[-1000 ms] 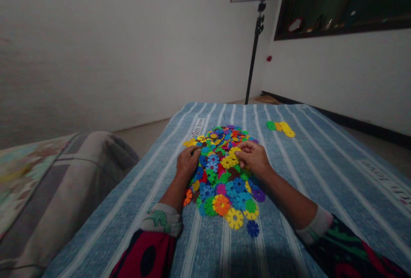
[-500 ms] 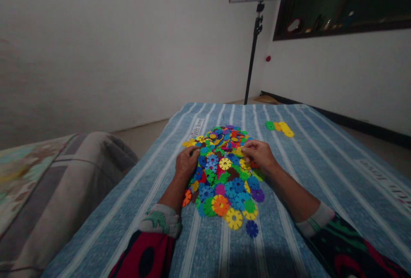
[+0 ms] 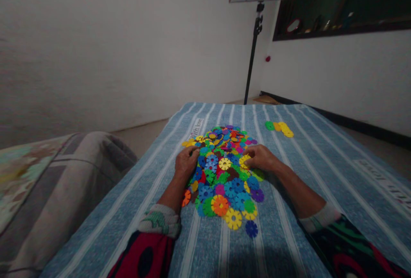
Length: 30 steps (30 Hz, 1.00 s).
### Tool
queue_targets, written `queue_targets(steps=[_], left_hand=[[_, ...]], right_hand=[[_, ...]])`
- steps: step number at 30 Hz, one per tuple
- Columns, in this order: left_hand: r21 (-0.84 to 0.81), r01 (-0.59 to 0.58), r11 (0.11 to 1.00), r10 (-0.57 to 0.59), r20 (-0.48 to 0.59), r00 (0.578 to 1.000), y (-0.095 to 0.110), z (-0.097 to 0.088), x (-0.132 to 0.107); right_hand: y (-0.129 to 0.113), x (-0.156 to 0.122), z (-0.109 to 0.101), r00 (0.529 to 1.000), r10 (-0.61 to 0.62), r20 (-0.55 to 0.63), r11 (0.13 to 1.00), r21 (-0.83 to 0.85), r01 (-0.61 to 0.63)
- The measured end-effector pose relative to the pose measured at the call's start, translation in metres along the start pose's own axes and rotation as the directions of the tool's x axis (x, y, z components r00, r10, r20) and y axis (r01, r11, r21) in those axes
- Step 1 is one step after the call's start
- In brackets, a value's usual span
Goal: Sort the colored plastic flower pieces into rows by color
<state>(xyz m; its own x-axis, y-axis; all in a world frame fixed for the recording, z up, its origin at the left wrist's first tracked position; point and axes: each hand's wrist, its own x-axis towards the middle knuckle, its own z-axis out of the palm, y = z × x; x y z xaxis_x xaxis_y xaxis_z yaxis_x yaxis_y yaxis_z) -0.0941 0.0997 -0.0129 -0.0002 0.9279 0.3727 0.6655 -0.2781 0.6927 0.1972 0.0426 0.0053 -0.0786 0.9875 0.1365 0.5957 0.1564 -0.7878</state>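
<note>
A heap of notched plastic snowflake discs [image 3: 224,177] in many colours lies on the striped cloth [image 3: 154,183]. At the heap's right side, my right hand [image 3: 261,158] has thumb and fingers pinched at the edge of a yellow snowflake disc [image 3: 244,161]. My left hand [image 3: 186,161] rests against the heap's left edge with its fingers curled in. Whether anything is between those fingers is hidden from view. Closest to me lie a yellow disc [image 3: 233,219] and a dark blue disc [image 3: 251,228].
A short row of green, orange and yellow discs [image 3: 279,127] lies apart at the far right of the cloth. Beyond the far edge stands a lamp on a black pole [image 3: 252,61]. A grey cover [image 3: 105,166] drapes over something at left.
My right hand has come down and a little to the right, from higher on the heap to the yellow disc. My left hand has hardly moved.
</note>
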Motion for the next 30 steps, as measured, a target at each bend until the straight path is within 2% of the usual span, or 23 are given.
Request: queue_targets(steps=[3,7,12,16,19,25,30], left_hand=[[0.003,-0.003,1.000,0.003,0.002,1.000,-0.0004,0.0001,0.0002],[0.008,-0.005,1.000,0.005,0.001,1.000,-0.0008,0.0010,0.0008],[-0.004,0.003,1.000,-0.003,0.000,1.000,-0.0005,0.0015,0.0009],[-0.001,-0.007,1.000,0.007,-0.001,1.000,-0.0005,0.0012,0.0008],[0.002,-0.004,1.000,0.004,-0.001,1.000,0.0002,0.0008,0.0004],[0.026,0.009,1.000,-0.009,0.014,1.000,0.0052,-0.0017,-0.0005],[0.049,0.014,0.999,-0.014,0.008,1.000,0.0079,-0.0034,0.0007]], right_hand=[[-0.0014,-0.0006,0.0010,0.995,-0.097,-0.020,0.985,-0.147,0.093],[-0.0042,-0.0024,0.0009,0.985,-0.154,0.075,0.961,-0.222,0.167],[-0.0055,-0.0027,0.0021,0.978,-0.152,0.141,0.962,-0.205,0.179],[-0.0043,-0.0023,0.0042,0.988,-0.130,0.084,0.967,-0.212,0.145],[-0.0043,-0.0025,0.0036,0.995,-0.095,0.039,0.981,-0.167,0.100],[-0.0033,-0.0019,-0.0014,0.999,-0.027,0.033,0.998,-0.055,0.029],[-0.0032,0.0012,-0.0018,0.998,0.055,0.043,0.987,0.150,-0.061]])
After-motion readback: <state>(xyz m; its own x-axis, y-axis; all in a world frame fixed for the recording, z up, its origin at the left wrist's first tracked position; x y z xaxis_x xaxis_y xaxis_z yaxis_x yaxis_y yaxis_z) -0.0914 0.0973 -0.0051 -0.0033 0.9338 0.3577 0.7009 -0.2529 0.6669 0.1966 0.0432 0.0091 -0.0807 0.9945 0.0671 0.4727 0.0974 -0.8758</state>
